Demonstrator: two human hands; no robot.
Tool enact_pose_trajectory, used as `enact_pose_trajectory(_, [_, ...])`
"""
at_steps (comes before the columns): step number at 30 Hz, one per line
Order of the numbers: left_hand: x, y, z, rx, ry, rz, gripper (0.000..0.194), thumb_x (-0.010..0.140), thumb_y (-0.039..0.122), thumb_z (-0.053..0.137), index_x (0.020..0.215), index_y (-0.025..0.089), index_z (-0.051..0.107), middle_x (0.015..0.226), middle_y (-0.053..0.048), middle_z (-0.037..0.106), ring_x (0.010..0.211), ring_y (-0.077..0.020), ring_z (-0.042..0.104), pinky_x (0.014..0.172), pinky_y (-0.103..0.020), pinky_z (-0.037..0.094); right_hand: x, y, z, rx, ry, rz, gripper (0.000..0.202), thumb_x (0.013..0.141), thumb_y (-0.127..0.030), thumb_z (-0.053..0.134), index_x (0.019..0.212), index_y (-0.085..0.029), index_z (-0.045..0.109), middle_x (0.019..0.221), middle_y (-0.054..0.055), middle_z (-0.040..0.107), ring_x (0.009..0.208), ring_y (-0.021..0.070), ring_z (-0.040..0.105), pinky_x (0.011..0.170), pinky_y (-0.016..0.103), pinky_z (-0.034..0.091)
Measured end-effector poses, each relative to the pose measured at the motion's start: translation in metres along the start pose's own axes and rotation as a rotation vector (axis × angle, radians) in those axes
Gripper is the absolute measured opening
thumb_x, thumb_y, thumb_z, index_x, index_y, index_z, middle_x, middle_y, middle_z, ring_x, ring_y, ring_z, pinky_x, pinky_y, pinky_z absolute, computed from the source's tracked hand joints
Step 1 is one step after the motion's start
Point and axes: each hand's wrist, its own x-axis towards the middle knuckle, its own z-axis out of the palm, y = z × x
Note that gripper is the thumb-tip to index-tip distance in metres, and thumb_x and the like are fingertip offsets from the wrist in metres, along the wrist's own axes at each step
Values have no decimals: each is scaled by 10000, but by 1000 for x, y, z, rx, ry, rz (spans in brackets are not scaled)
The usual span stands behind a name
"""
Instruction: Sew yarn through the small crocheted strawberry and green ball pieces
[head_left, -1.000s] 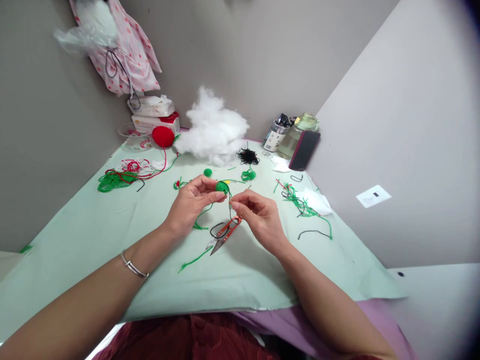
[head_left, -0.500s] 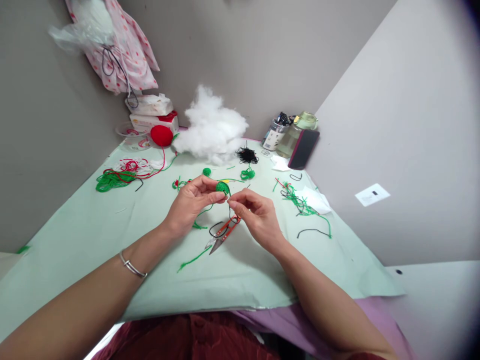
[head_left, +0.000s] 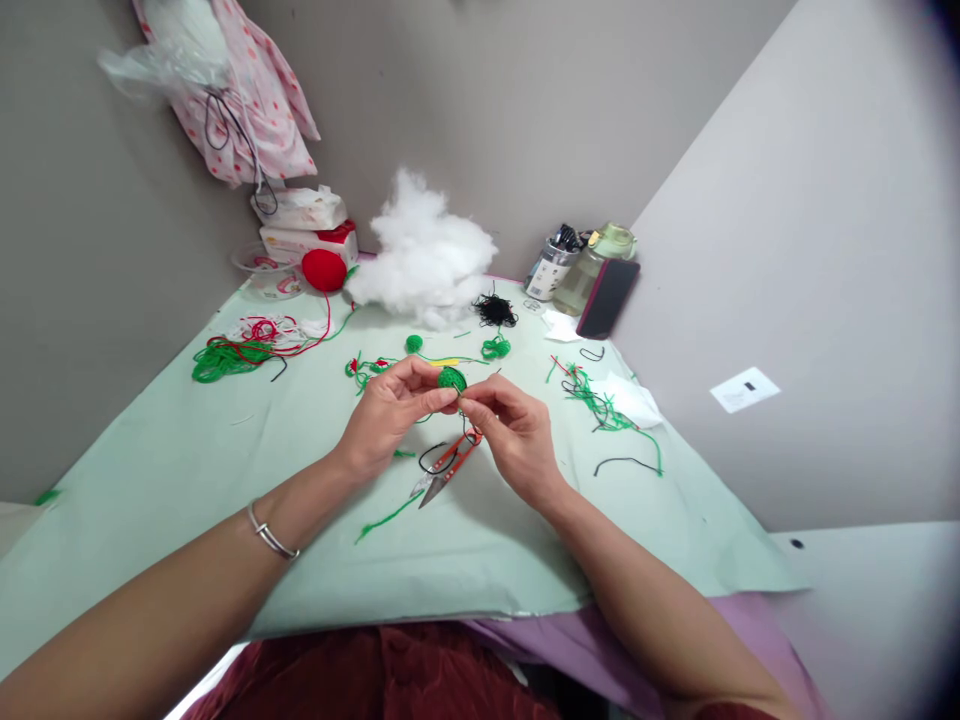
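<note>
My left hand (head_left: 382,415) pinches a small green crocheted ball (head_left: 452,379) between thumb and fingers, above the middle of the table. Close against it, the thumb and forefinger of my right hand (head_left: 514,430) are pressed together on a thin sewing needle (head_left: 456,390), of which only a pale sliver shows. Black yarn (head_left: 466,425) hangs below the fingertips. Under the hands lie orange-handled thread snips (head_left: 450,468), blades toward me, with a black loop of yarn across them. A green yarn piece (head_left: 390,517) lies beside the blades.
White stuffing (head_left: 424,255) is heaped at the back. Tangled green yarn (head_left: 232,360) and a red ball (head_left: 324,270) lie left. Yarn scraps (head_left: 600,400) lie right. A phone (head_left: 609,300) leans on a bottle (head_left: 577,285). A smaller green ball (head_left: 414,344) sits behind my hands.
The green ball has turned and shifted slightly right in my left hand. The black strand that lay over it now shows only below the fingers. My hands are closer together.
</note>
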Motion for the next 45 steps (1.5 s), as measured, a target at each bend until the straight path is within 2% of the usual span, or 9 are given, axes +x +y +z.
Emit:
enact_pose_trajectory(7, [-2, 6, -2, 140, 2, 76, 343, 797, 333, 808, 1113, 259, 698, 862, 3, 699, 821, -158, 676, 808, -300, 528, 0, 1, -1, 6, -8, 46, 107, 909, -290, 675, 879, -209, 738, 804, 24, 656, 700, 140, 564, 652, 291, 463])
enact_pose_trajectory(11, [-1, 5, -3, 155, 7, 82, 279, 798, 331, 804, 1047, 241, 715, 871, -5, 708, 819, -165, 684, 835, -321, 531, 0, 2, -1, -9, -4, 54, 130, 905, -322, 677, 888, -215, 749, 770, 17, 610, 680, 136, 525, 637, 291, 449])
enact_pose_trajectory(15, [-1, 2, -2, 99, 47, 67, 261, 773, 301, 825, 982, 224, 691, 940, -2, 718, 823, -140, 669, 829, -297, 525, -1, 4, 0, 35, -24, 104, 154, 893, -352, 689, 888, -204, 731, 799, 21, 622, 675, 132, 521, 622, 285, 441])
enact_pose_trajectory(22, [-4, -2, 3, 34, 57, 66, 232, 760, 290, 828, 900, 205, 664, 860, 16, 683, 808, -134, 644, 819, -298, 544, -3, 6, 6, 94, 1, 123, 172, 893, -346, 683, 816, -192, 681, 754, 6, 609, 655, 122, 507, 625, 276, 436])
enact_pose_trajectory(26, [-5, -1, 4, 119, 75, 111, 222, 758, 281, 832, 879, 204, 662, 843, 18, 671, 812, -138, 646, 804, -285, 542, -2, 6, 7, 63, 39, 118, 211, 872, -370, 700, 767, -190, 666, 742, 7, 599, 649, 122, 501, 611, 273, 427])
enact_pose_trajectory(34, [-5, 2, 3, 211, 90, 147, 226, 787, 306, 810, 920, 205, 657, 926, -6, 699, 875, -161, 678, 851, -305, 539, 7, 7, -3, 158, -35, 250, 247, 805, -417, 763, 820, -188, 672, 681, -15, 555, 584, 103, 444, 534, 252, 402])
enact_pose_trajectory(40, [-2, 2, -1, 184, 89, 110, 262, 758, 312, 830, 916, 195, 656, 900, -14, 716, 858, -177, 697, 849, -328, 552, 6, 8, -5, 137, -38, 217, 165, 814, -363, 750, 861, -204, 745, 804, 16, 614, 658, 120, 489, 566, 265, 430])
enact_pose_trajectory(45, [-1, 3, -4, 186, 61, 109, 240, 780, 315, 818, 933, 197, 676, 914, -17, 726, 842, -171, 706, 875, -331, 554, 6, 6, -8, 63, -45, 143, 113, 852, -290, 706, 890, -225, 790, 756, 3, 562, 649, 116, 480, 575, 269, 394])
